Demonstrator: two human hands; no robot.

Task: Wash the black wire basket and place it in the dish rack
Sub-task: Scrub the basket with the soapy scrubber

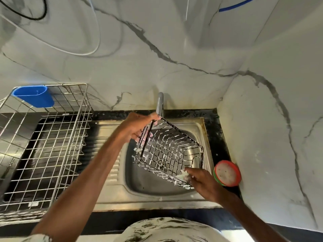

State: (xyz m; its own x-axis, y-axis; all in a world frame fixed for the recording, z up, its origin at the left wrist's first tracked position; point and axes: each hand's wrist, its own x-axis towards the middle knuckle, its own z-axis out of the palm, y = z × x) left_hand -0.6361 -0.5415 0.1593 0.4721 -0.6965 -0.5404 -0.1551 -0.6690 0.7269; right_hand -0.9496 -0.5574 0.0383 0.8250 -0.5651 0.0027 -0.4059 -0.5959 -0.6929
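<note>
The black wire basket (167,151) hangs tilted over the steel sink (148,182), with white soap foam on many of its wires. My left hand (138,127) grips its upper left end near the tap. At the basket's lower right corner my right hand (201,179) pinches a small foamy scrubber (183,175) and presses it against the wires. The steel wire dish rack (43,145) stands on the counter to the left of the sink and holds nothing but a blue cup on its back rim.
A chrome tap (160,103) rises behind the sink, just beyond my left hand. A round red and green soap tub (227,172) sits on the black counter right of the sink. The blue plastic cup (34,96) hangs on the rack. Marble walls close in behind and on the right.
</note>
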